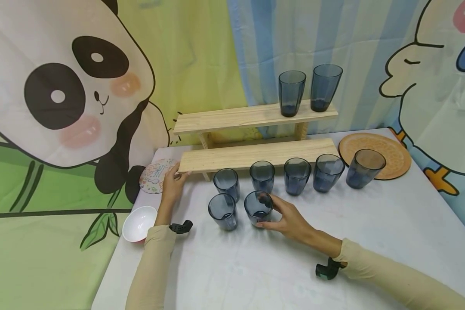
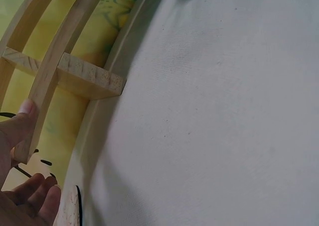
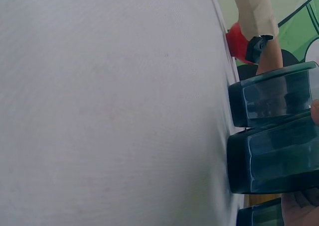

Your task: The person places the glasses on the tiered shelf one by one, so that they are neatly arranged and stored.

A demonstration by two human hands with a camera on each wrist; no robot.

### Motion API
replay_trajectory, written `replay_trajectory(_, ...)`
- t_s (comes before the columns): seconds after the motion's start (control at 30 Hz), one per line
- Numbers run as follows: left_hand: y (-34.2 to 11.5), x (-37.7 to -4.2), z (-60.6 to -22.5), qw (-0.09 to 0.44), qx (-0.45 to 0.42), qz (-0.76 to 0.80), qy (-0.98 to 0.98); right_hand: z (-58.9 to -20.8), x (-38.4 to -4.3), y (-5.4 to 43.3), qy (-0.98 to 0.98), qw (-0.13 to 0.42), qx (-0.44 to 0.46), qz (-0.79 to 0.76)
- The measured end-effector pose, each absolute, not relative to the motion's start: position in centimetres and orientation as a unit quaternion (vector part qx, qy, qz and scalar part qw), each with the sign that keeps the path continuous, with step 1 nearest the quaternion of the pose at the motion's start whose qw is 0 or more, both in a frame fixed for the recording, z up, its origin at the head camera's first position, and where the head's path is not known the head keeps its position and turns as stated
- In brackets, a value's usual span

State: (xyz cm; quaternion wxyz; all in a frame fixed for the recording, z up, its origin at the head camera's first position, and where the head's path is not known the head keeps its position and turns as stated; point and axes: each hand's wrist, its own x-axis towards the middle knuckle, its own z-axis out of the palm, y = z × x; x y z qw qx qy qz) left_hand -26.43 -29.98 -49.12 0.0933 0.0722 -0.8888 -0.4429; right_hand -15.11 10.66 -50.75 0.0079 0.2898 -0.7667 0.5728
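Observation:
My right hand holds a blue-tinted drinking glass on the table, thumb on its near side and fingers round the far side. In the right wrist view that glass stands upright, next to another glass. My left hand is at the left end of a two-tier wooden shelf. In the left wrist view its thumb lies on the lower plank's edge, and the other fingers are bent below. Another glass stands left of the held one.
Several glasses stand in a row before the shelf. Two glasses are on the upper tier. A round orange-brown placemat lies right, a white bowl and patterned round mat left. Printed curtains hang behind.

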Motion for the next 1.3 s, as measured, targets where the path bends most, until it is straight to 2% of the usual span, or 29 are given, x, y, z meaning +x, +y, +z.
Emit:
replay_trajectory(0.43,-29.9,-26.3,-49.2,0.094,0.074,-0.452,-0.884,-48.5,-14.2,11.2,-0.770,-0.002,0.289,0.569)
replay_trajectory(0.8,-29.9,-26.2,-49.1,0.094,0.071,-0.455,-0.883,-42.1,-14.9,12.0,-0.771,-0.027,0.279,0.571)
replay_trajectory(1.03,-29.9,-26.3,-49.0,0.095,0.072,-0.455,-0.882,-36.7,-18.2,12.2,-0.775,0.009,0.277,0.568)
replay_trajectory(1.3,-29.8,-26.4,-49.0,0.095,0.073,-0.456,-0.882,-32.6,-24.3,11.0,-0.778,0.055,0.257,0.571)
